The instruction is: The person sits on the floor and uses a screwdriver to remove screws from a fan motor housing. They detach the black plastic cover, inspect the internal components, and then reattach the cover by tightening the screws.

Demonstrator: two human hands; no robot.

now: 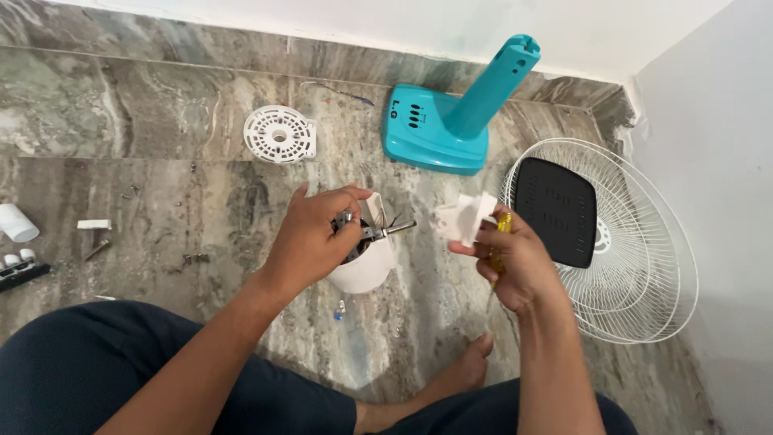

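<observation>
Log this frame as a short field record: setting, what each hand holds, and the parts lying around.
setting: marble floor by a white wall, person seated
left hand: grips the metal works inside the white motor housing
right hand: holds a white plastic piece and a yellow-handled screwdriver
behind: teal fan base, round white vented cover
right: white wire grille, black panel

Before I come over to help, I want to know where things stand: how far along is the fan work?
Well into it. The teal base, wire grille and round vented cover already lie apart on the floor, with loose screws. The left hand is on the motor; the right hand holds a white piece and a yellow screwdriver. All parts are separate; nothing is joined.
</observation>
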